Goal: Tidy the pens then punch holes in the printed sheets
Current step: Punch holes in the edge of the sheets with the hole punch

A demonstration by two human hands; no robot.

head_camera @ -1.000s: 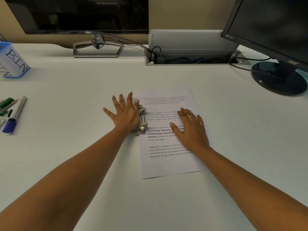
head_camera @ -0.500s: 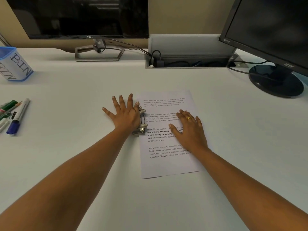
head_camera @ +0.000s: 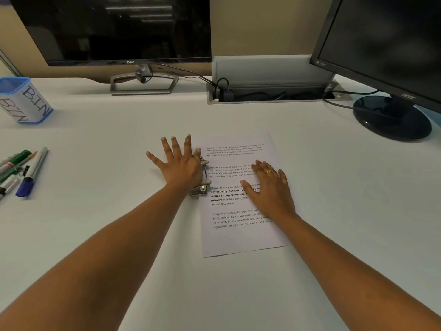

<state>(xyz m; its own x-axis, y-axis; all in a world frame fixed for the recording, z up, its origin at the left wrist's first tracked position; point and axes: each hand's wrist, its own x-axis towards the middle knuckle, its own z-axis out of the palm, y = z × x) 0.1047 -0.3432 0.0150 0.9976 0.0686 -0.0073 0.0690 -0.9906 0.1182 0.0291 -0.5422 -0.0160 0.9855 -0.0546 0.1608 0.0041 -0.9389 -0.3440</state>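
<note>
Your left grip (head_camera: 179, 163) spread wide, pressing hole punch (head_camera: 203, 181) beneath, your right grip (head_camera: 269, 187) wide, flat on printed sheet (head_camera: 238, 237)

Bare white worktop (head_camera: 238, 295) is lying open at 4, 6 and 8 o'clock of the printed white sheet (head_camera: 238, 237). At 9 o'clock a loose cluster of pens and markers (head_camera: 26, 173) is blocking the left edge, with the blue pen cup lettered BIN (head_camera: 28, 103) standing at 10. At 12 the grey cable trough (head_camera: 274, 95) is closing the far side, with the silver monitor stand (head_camera: 140, 92) at 11 and the round black monitor base (head_camera: 393, 120) at 2. An open band is running between these and the sheet.
</note>
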